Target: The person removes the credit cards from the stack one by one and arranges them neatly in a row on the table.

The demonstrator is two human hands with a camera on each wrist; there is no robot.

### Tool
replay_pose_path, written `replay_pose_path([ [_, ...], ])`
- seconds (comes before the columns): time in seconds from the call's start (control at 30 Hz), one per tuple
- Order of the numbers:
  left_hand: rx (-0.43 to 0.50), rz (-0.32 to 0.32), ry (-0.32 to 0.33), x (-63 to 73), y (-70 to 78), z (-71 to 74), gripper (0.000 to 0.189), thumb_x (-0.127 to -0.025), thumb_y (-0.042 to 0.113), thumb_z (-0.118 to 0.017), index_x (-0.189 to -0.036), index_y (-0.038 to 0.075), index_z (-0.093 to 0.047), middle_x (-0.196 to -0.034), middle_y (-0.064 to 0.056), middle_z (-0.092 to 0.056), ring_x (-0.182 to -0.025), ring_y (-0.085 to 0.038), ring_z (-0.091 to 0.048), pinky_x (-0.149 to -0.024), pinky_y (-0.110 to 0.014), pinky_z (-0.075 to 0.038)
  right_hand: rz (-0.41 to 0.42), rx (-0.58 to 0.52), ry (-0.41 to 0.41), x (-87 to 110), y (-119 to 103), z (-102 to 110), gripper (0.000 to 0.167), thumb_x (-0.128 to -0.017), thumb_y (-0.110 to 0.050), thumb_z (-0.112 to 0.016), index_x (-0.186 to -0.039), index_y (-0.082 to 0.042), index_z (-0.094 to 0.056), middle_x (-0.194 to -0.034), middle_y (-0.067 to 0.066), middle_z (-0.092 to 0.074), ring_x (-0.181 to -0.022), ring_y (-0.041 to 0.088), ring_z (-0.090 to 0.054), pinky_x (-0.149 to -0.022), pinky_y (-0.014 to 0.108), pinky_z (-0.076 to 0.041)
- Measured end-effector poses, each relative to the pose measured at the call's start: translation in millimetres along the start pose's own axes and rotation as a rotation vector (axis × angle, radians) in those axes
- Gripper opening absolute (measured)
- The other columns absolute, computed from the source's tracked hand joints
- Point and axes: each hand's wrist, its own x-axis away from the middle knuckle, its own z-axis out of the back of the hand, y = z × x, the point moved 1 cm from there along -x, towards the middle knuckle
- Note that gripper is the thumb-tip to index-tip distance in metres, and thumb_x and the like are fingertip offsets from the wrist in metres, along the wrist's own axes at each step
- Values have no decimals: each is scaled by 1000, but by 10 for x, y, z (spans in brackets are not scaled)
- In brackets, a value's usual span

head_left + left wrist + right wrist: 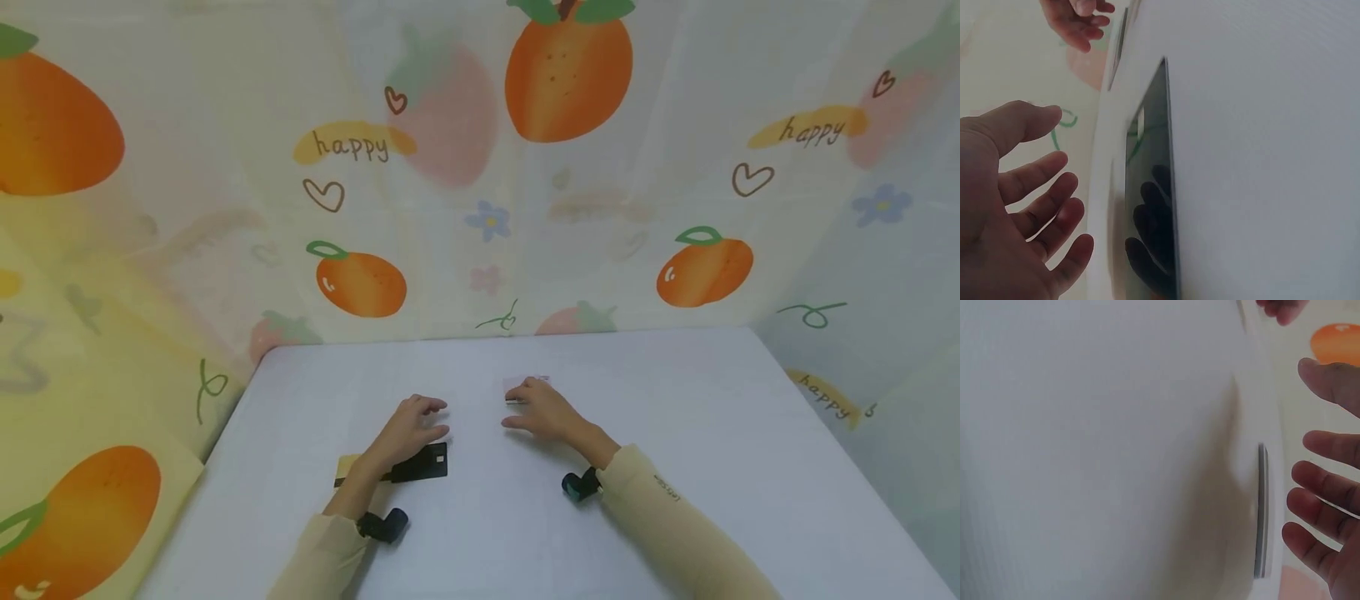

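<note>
My left hand (407,431) hovers over a glossy black chip card (426,463), fingers loosely bent and holding nothing. A gold card (347,466) lies to the left of the black one, partly hidden behind the wrist. In the left wrist view the black card (1152,169) mirrors the fingers on its dark face. My right hand (550,412) is held above a pale card (513,387), covering much of it. Seen from the right wrist, that card (1262,512) shows as a thin grey strip beside the spread, bare fingers (1319,481).
All the cards lie on a white-covered table (480,542). Behind it hangs a cloth (450,250) printed with fruit, hearts and the word "happy", which also runs along both sides. A black wrist camera (384,526) sits on the left wrist, another camera (580,485) on the right.
</note>
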Motion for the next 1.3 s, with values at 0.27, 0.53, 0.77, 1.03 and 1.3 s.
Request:
replay_pose_path([
  [0.27, -30, -4, -24, -345, 263, -248, 42, -87, 24, -72, -125, 9, -63, -123, -11, -59, -114, -26, -53, -97, -45, -48, -80, -22, 11, -14, 233, 188, 49, -85, -34, -74, -123, -5, -64, -111, 13, -61, -101, 25, -56, -89, 42, -47],
  [0.53, 58, 6, -88, -633, 440, -403, 49, -87, 26, -72, -131, 9, -59, -130, -11, -55, -121, -29, -50, -103, -46, -43, -99, 24, 28, -64, 363, 295, 51, -84, -35, -74, -124, -3, -63, -112, 16, -60, -100, 28, -56, -89, 45, -47],
  [0.77, 16, -18, -92, -796, 487, -457, 53, -85, 27, -74, -131, 6, -58, -128, -14, -56, -120, -29, -51, -102, -42, -44, -124, 29, -11, -141, 424, 338, 56, -82, -33, -77, -126, -2, -61, -118, 19, -57, -107, 32, -55, -95, 47, -46],
  [1.03, -29, -45, -108, -964, 504, -594, 58, -81, 25, -77, -132, 3, -58, -129, -16, -57, -121, -30, -50, -105, -43, -41, -134, 88, -75, -221, 537, 352, 58, -79, -32, -80, -125, -2, -62, -118, 19, -57, -105, 30, -54, -96, 46, -45],
  [1.3, -153, -33, -123, -1044, 521, -680, 62, -80, 30, -77, -134, 7, -56, -131, -14, -56, -124, -29, -48, -108, -42, -39, -89, 128, -110, -271, 609, 338, 57, -78, -30, -81, -123, -1, -63, -110, 16, -58, -95, 24, -53, -90, 40, -46],
])
